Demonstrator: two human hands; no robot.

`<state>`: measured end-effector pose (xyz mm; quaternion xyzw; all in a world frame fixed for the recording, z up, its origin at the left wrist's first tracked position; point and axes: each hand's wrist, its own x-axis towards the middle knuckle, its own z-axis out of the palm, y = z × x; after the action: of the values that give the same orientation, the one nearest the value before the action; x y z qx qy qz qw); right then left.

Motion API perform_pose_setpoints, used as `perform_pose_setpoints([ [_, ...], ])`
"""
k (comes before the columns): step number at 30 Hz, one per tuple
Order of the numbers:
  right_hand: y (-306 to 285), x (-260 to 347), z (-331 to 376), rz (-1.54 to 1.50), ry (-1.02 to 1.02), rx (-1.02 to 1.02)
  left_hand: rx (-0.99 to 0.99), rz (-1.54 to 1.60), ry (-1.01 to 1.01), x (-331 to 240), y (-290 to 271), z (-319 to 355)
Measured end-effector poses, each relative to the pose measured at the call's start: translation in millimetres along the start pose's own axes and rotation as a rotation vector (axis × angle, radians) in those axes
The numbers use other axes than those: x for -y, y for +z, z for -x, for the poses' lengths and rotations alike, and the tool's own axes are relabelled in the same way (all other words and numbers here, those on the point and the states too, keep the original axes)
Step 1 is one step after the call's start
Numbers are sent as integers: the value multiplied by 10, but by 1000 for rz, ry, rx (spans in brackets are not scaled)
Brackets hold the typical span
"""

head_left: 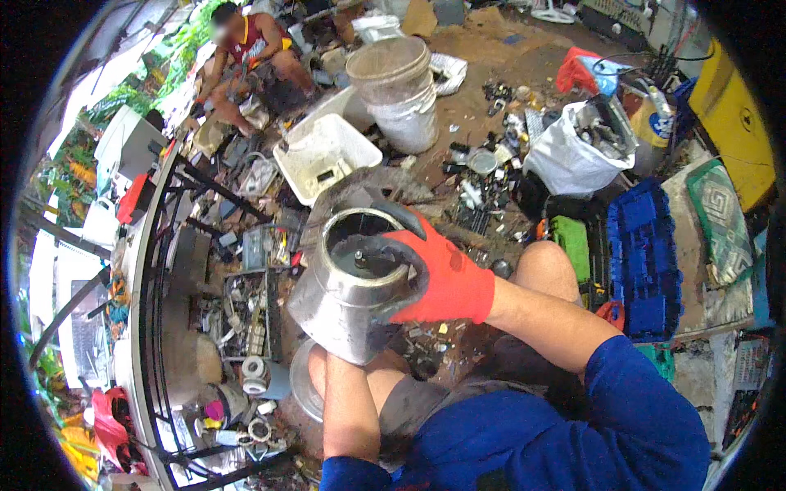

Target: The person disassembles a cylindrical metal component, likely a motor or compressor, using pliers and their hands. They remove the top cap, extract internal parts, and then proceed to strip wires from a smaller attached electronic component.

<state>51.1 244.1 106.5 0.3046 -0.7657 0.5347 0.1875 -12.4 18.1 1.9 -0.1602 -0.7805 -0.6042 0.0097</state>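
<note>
The right hand (446,274), in a red glove with dark fingers, grips a hollow metal housing (332,303) in front of the seated person's knees. The left hand is hidden behind the housing; its grip cannot be told. Scrap litters the dirt floor (463,94) around a whitish bucket (393,102), a white tub (348,139) and a filled sack (573,159). A blue case (643,254) lies open at right; another person (266,49) sits at far left.

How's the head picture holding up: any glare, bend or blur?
Head view throughout: daylight at upper left blows out to white; the black frame bows with the fisheye; corners fall to black; the metal housing glints along its rim, its interior partly shadowed; the far person's head is blurred.
</note>
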Motion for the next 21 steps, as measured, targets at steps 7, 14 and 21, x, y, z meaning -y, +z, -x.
perform_pose_setpoints([
  [7,95,-550,107,-461,819,74,117,184,-220,-31,-273,46],
  [14,-54,-963,105,-467,677,-77,177,437,-270,-158,-346,332],
  [21,-13,-1218,192,-234,482,-330,-66,333,-245,-101,-139,166],
])
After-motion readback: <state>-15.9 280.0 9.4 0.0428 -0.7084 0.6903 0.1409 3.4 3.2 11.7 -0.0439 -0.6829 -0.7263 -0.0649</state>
